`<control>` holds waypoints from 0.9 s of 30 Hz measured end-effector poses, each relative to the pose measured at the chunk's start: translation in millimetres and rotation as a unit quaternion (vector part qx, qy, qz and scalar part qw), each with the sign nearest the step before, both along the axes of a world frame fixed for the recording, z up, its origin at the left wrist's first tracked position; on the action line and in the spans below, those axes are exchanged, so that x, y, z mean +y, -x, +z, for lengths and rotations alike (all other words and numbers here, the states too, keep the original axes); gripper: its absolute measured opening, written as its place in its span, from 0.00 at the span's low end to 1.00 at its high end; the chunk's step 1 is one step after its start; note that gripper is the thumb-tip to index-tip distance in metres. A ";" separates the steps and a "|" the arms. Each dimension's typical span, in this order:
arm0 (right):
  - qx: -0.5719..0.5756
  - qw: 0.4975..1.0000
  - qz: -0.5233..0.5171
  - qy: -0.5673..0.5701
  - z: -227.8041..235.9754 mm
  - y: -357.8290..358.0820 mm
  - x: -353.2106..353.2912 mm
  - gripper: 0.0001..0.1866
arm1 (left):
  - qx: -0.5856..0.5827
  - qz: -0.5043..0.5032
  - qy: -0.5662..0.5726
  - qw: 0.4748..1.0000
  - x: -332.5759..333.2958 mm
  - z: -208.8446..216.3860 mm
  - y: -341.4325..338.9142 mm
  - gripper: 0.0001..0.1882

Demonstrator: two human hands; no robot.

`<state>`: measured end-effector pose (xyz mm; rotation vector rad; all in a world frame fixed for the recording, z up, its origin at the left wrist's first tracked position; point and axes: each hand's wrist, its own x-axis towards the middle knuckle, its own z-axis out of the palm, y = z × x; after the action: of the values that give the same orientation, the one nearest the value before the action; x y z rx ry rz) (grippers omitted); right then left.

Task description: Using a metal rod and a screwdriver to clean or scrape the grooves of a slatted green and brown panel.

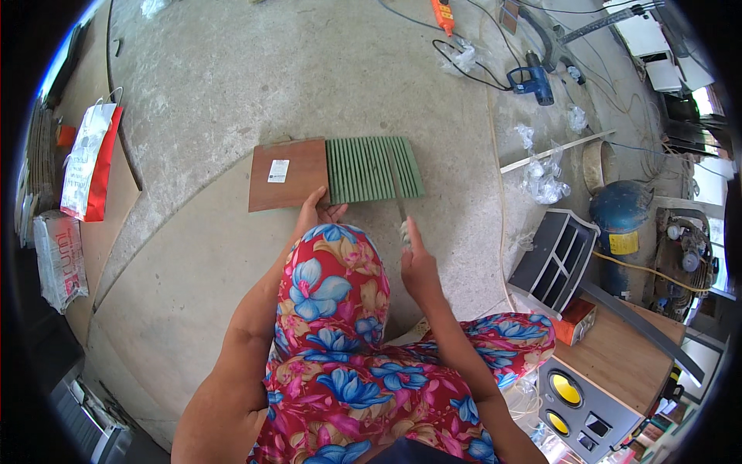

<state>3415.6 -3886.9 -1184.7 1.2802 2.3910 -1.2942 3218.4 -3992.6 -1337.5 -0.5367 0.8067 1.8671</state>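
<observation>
In front of my knees is a flat board with a brown wood-look half (297,179) that bears a small white label. Its green half (363,170) is crossed by many narrow parallel slits. My left hand (323,207) grips the board's near edge where brown meets green, the thumb on top and the other fingers partly beneath. In my closed right hand (420,267) is a long, thin, narrow blade (399,193) with a pale grip. It lies along a slit near the right end of the green half; I cannot tell whether its edge is toothed.
A blue heat-gun-like power tool (533,81) and an orange power strip (443,15) lie far right on the concrete floor. Nearer right stand a grey slotted frame (555,259), a blue tank (621,205) and a speaker box (618,367). Paper bags (86,162) stand left.
</observation>
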 end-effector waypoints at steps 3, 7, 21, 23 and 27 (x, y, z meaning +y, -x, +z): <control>0.011 1.000 -0.010 -0.008 -10.1 8.1 9.5 0.31 | -0.005 -0.004 -0.004 1.000 0.1 -0.7 2.0 0.12; -0.027 1.000 -0.009 0.009 -28.9 4.6 11.8 0.32 | -0.011 -0.004 -0.001 1.000 1.7 -2.6 -1.6 0.13; -0.044 0.999 0.007 -0.001 -42.1 1.2 11.4 0.32 | -0.017 -0.003 0.016 1.000 5.4 -14.9 -3.6 0.13; -0.067 0.998 0.006 0.010 -41.7 0.8 12.7 0.32 | -0.018 -0.009 0.017 1.000 6.4 -15.1 -4.1 0.13; -0.044 0.999 0.010 -0.010 -46.8 -1.7 11.7 0.32 | -0.019 -0.020 0.002 1.000 5.3 -17.0 -2.7 0.12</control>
<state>3417.3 -3875.2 -1231.5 1.2883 2.3573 -1.1858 3221.1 -3987.3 -1354.5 -0.5521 0.7903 1.8149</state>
